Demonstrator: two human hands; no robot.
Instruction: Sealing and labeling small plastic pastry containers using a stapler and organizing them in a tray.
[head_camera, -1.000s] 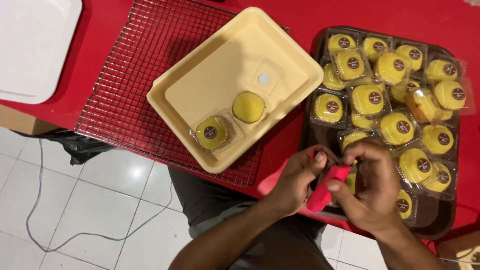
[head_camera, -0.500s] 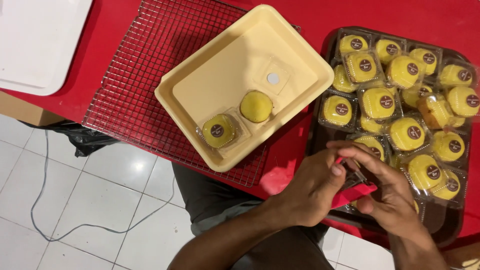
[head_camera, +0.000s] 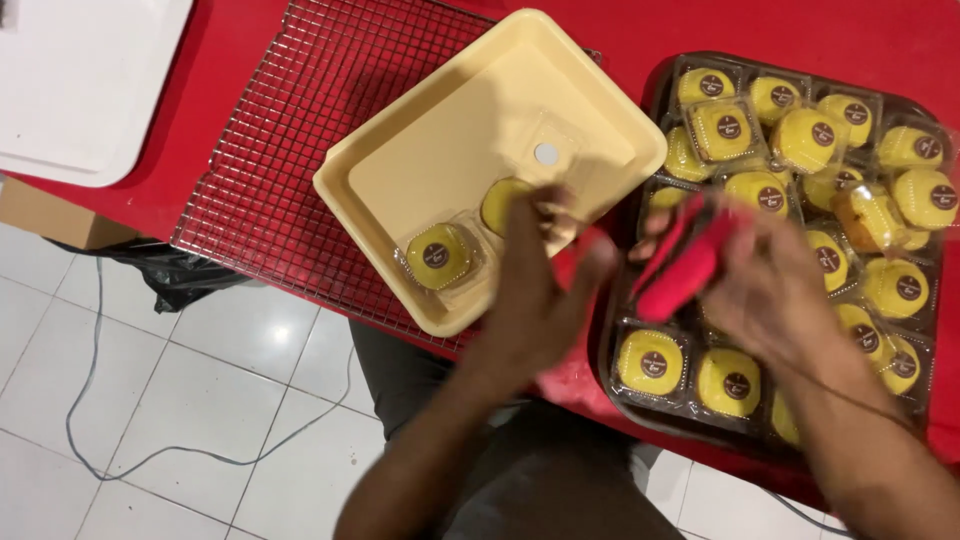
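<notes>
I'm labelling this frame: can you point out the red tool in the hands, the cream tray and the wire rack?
red tool (head_camera: 680, 270), head view, middle of its body.
cream tray (head_camera: 440, 170), head view, bare floor.
wire rack (head_camera: 290, 150), head view, open mesh left of the tray.

A bright red tabletop (head_camera: 240, 60) fills the upper part of the view. A white rectangular plastic tray (head_camera: 80, 90) lies at its 10 o'clock corner, cut off by the frame edge. A metal wire cooling rack with a fine square grid (head_camera: 300, 180) lies near the centre, at 11 o'clock. Below the table, at 9 o'clock, a brown cardboard box corner (head_camera: 50, 215) sticks out beside a crumpled black plastic bag (head_camera: 170, 280). The floor is pale grey square tiles (head_camera: 150, 420), with a thin grey cable (head_camera: 95, 400) looping across them at 7 o'clock.
</notes>
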